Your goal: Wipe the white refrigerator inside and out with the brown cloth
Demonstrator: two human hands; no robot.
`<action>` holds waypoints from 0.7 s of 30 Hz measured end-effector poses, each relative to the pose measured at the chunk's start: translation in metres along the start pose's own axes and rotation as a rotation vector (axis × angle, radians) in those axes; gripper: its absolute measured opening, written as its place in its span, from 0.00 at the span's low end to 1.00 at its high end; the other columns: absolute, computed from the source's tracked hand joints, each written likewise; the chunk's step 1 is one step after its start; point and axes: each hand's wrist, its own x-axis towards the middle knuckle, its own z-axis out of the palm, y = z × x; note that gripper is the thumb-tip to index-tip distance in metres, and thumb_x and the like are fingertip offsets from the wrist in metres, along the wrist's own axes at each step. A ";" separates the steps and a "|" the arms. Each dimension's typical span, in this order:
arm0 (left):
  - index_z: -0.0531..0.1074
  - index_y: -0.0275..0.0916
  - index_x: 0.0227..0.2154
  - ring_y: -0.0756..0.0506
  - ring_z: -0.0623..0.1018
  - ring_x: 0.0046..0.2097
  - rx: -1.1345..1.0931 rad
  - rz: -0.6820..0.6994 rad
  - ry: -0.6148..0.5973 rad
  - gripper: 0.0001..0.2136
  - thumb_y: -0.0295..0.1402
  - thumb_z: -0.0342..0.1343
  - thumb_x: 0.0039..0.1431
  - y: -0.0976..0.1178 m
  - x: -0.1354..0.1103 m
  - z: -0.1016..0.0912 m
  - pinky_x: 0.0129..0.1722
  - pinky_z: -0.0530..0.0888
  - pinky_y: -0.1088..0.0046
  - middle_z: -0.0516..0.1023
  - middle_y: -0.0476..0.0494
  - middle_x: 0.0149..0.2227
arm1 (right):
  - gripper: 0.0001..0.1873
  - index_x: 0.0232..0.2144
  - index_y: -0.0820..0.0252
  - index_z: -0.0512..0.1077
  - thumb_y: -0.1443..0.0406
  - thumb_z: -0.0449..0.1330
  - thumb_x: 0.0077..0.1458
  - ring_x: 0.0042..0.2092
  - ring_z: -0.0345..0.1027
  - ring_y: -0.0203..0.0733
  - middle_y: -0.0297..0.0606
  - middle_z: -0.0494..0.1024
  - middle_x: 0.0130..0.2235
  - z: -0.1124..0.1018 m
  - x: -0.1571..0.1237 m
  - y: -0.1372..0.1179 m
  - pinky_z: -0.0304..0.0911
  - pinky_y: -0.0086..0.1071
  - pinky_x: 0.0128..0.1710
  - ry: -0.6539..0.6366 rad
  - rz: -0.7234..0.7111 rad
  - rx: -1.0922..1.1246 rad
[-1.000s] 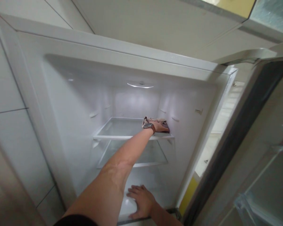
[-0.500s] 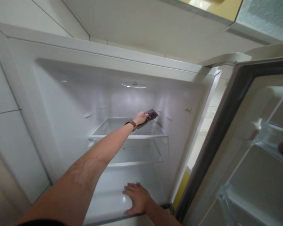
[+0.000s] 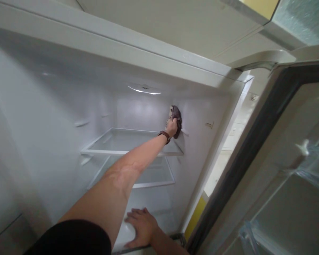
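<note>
Inside the fridge [image 3: 204, 109], white is seen throughout, tinged faintly lilac above the upper shelf [image 3: 103, 152]. The shelf itself is coloured pale grey and rimmed in white. Over its right rear corner, a cloth [image 3: 176, 113] is patterned in patches, dark purplish brown being set against cream with dark marks. Near that same corner, a wrist strap [image 3: 165, 135] is shown in brown. Below the shelf, to its left, a sleeve [image 3: 74, 237] is rendered plain black. To the shelf's right, the grey-beige door [image 3: 284, 205] is edged by a blackish seal [image 3: 241, 159]; high above, a yellow panel [image 3: 266, 9] is adjoined by a mottled blue-green surface [image 3: 303, 24].
</note>
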 end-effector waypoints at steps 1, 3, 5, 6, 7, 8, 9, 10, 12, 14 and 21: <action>0.76 0.38 0.43 0.41 0.77 0.54 0.012 0.015 -0.001 0.14 0.33 0.44 0.69 0.005 -0.004 -0.004 0.58 0.71 0.65 0.80 0.38 0.48 | 0.48 0.68 0.42 0.59 0.35 0.63 0.50 0.71 0.53 0.56 0.37 0.63 0.70 0.000 -0.001 0.000 0.48 0.57 0.68 -0.001 0.001 0.002; 0.75 0.38 0.38 0.41 0.76 0.56 0.039 0.075 -0.001 0.13 0.31 0.44 0.69 0.021 -0.016 -0.010 0.60 0.69 0.65 0.80 0.38 0.48 | 0.48 0.68 0.43 0.59 0.36 0.63 0.50 0.71 0.53 0.56 0.37 0.63 0.70 -0.001 -0.001 0.000 0.48 0.57 0.69 -0.002 0.004 -0.004; 0.75 0.38 0.38 0.41 0.75 0.57 0.036 0.164 0.008 0.13 0.31 0.44 0.70 0.040 -0.037 -0.013 0.61 0.69 0.65 0.80 0.38 0.49 | 0.48 0.69 0.43 0.59 0.37 0.63 0.51 0.71 0.53 0.56 0.38 0.63 0.70 -0.001 -0.001 -0.001 0.47 0.56 0.69 -0.013 0.006 -0.014; 0.76 0.38 0.39 0.41 0.76 0.56 0.015 0.208 0.013 0.15 0.31 0.43 0.71 0.050 -0.050 -0.014 0.61 0.69 0.64 0.80 0.38 0.49 | 0.48 0.69 0.44 0.59 0.37 0.63 0.51 0.71 0.52 0.56 0.39 0.62 0.70 -0.002 -0.001 -0.001 0.47 0.56 0.69 -0.016 0.008 -0.015; 0.76 0.37 0.41 0.41 0.76 0.56 -0.014 0.250 0.013 0.16 0.32 0.41 0.72 0.058 -0.065 -0.014 0.61 0.70 0.63 0.81 0.37 0.49 | 0.48 0.69 0.44 0.59 0.37 0.63 0.50 0.71 0.52 0.57 0.39 0.62 0.70 -0.003 -0.001 -0.002 0.46 0.56 0.69 -0.017 0.011 -0.010; 0.76 0.37 0.43 0.40 0.76 0.56 -0.049 0.291 0.004 0.18 0.34 0.39 0.73 0.066 -0.081 -0.014 0.61 0.70 0.63 0.81 0.37 0.49 | 0.49 0.69 0.43 0.59 0.37 0.63 0.50 0.71 0.52 0.57 0.39 0.62 0.70 -0.003 -0.002 -0.002 0.46 0.57 0.69 -0.014 0.013 -0.003; 0.76 0.37 0.46 0.40 0.76 0.57 -0.078 0.336 -0.021 0.19 0.35 0.38 0.74 0.073 -0.097 -0.013 0.62 0.69 0.62 0.81 0.37 0.49 | 0.49 0.69 0.43 0.59 0.36 0.63 0.50 0.71 0.52 0.57 0.40 0.62 0.70 -0.004 -0.002 -0.003 0.45 0.57 0.69 -0.011 0.014 0.004; 0.76 0.37 0.49 0.40 0.74 0.60 -0.096 0.391 -0.057 0.20 0.37 0.39 0.74 0.079 -0.112 -0.013 0.64 0.68 0.62 0.80 0.37 0.52 | 0.49 0.69 0.43 0.59 0.36 0.63 0.49 0.71 0.52 0.57 0.40 0.62 0.70 -0.004 -0.002 -0.003 0.45 0.57 0.69 -0.006 0.016 0.009; 0.72 0.39 0.58 0.40 0.66 0.68 -0.103 0.503 -0.124 0.20 0.41 0.44 0.73 0.087 -0.135 -0.011 0.70 0.60 0.62 0.75 0.38 0.61 | 0.50 0.69 0.43 0.59 0.35 0.64 0.49 0.71 0.52 0.58 0.40 0.62 0.70 -0.003 -0.002 -0.002 0.45 0.57 0.69 -0.003 0.016 0.009; 0.63 0.43 0.67 0.41 0.55 0.74 -0.094 0.552 -0.147 0.25 0.43 0.49 0.71 0.091 -0.146 -0.008 0.73 0.52 0.61 0.62 0.41 0.70 | 0.51 0.69 0.42 0.59 0.35 0.64 0.48 0.71 0.52 0.57 0.40 0.62 0.71 -0.001 -0.002 -0.001 0.45 0.57 0.69 0.001 0.017 0.008; 0.53 0.45 0.72 0.45 0.47 0.76 -0.043 0.381 -0.082 0.31 0.46 0.48 0.70 0.082 -0.110 0.011 0.74 0.46 0.66 0.48 0.44 0.76 | 0.51 0.69 0.44 0.58 0.34 0.63 0.50 0.71 0.52 0.57 0.41 0.62 0.70 0.000 -0.002 0.002 0.43 0.54 0.70 0.005 -0.023 -0.011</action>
